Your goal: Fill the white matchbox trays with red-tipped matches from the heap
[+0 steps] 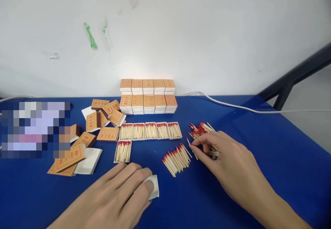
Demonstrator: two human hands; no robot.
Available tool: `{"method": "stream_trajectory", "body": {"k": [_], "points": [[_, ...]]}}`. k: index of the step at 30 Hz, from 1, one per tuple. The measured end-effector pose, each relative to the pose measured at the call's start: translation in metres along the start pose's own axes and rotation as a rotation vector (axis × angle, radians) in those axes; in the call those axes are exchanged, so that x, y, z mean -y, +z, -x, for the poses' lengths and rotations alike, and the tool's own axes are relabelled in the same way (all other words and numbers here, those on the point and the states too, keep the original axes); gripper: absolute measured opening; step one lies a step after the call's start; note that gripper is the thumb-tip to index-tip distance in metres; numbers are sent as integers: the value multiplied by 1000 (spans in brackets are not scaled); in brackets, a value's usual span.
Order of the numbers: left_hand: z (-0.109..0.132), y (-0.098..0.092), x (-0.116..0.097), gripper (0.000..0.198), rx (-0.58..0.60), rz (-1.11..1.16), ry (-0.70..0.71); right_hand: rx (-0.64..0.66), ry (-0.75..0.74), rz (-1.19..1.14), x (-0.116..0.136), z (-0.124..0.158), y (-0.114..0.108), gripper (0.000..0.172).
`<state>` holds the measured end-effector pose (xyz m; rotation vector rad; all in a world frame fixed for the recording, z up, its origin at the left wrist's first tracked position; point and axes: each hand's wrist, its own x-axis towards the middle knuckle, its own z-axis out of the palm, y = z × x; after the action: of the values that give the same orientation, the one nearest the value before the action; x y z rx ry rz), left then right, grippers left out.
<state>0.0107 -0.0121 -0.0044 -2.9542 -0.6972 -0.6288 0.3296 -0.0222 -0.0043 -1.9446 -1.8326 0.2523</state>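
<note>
My left hand (121, 191) is closed around a white matchbox tray (155, 186) at the front, covering most of it. My right hand (227, 163) pinches a red-tipped match (188, 141) between thumb and forefinger, at the edge of a spread row of matches (177, 160). Partly hidden behind my right fingers lies a heap of matches (201, 129). Ahead, open trays filled with matches (150, 131) stand side by side, and one more filled tray (122, 151) sits in front of their left end.
Stacked orange matchboxes (148, 101) form rows against the wall. Loose orange matchbox sleeves (108, 134) are scattered at the left, beside a blurred-out device (33, 129). A white cable (222, 101) runs along the back right of the blue table (245, 129); a dark metal bar (297, 72) slants beyond.
</note>
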Motion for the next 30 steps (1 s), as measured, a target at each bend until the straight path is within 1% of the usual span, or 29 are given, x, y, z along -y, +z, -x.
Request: {"method": "stream_trajectory", "body": {"k": [4,8,10,12,14,16,18,20,25,30], "points": [[1,1,0,33,2,0,-6,58,12,-55,-3,0,-2,11],[2,0,-1,31,-1,-5,-9,171,5,-135,-7,-3,-6,13],[1,-1,0,31,-9,-5,-14,199,0,-162,-6,-3,-9,14],[-1,-2,0,31,-10,1,-15,190,-1,-180,-6,-3,-12,15],[-3,-3,0,31,-3,7,-10,145,11,-171,-6,-3,-13,14],[-4,-4,0,31,-2,7,-12,81,30,-115,-7,-2,-13,12],[-6,-5,0,32,-6,-4,-17,43,35,-43,-8,-2,-11,12],[-7,-5,1,33,-12,-5,-16,49,21,-5,-8,-3,-8,10],[-8,-6,2,34,-27,-8,-3,82,-37,-21,0,-2,-5,8],[-10,-7,1,38,-25,-19,-12,80,-43,-40,2,-2,-3,8]]}}
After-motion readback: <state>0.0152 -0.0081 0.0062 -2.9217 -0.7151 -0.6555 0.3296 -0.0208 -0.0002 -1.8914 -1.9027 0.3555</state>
